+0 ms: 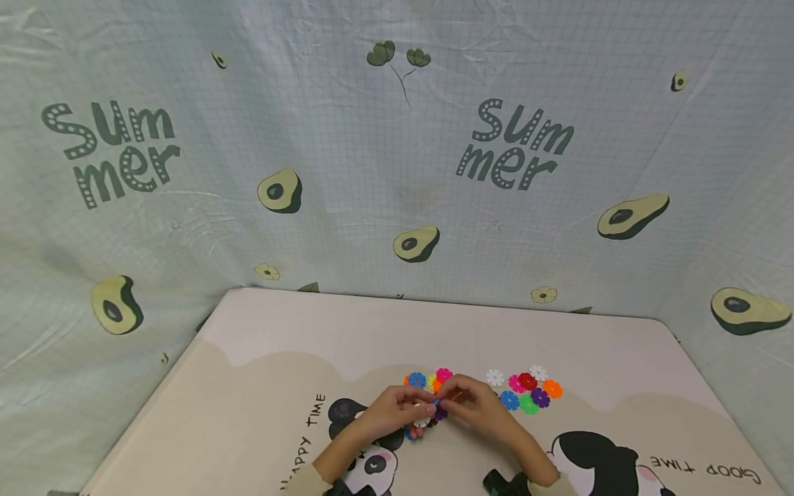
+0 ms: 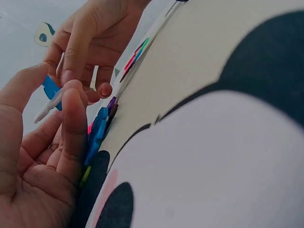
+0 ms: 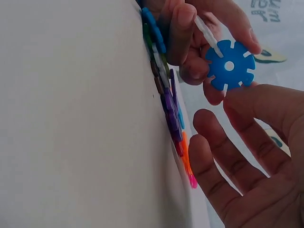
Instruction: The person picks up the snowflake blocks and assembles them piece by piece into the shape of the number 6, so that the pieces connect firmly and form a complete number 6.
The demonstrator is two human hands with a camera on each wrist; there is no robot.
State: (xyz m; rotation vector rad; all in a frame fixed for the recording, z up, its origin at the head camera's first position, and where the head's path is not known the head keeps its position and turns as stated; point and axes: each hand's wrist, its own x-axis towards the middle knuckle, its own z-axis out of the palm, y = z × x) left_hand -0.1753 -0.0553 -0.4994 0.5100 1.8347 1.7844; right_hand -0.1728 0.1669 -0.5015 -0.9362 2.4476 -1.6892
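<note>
Between both hands is a blue snowflake disc (image 3: 240,71) with slots round its rim and a hole in its middle. A white snowflake disc (image 3: 208,36), seen edge-on, meets the blue one at a slot. My left hand (image 1: 399,408) pinches the white disc between thumb and fingers. My right hand (image 1: 476,406) pinches the blue disc near its edge, its other fingers loosely bent. In the head view, the hands largely hide both discs. Below the hands, a cluster of coloured discs, including a purple disc (image 3: 170,111), lies on the table.
Right of the hands lies a loose group with a green disc (image 1: 528,404), an orange disc (image 1: 553,389) and several others. A black object (image 1: 505,484) is by the right wrist. The table (image 1: 248,386) has a panda print; a patterned curtain (image 1: 347,138) hangs behind.
</note>
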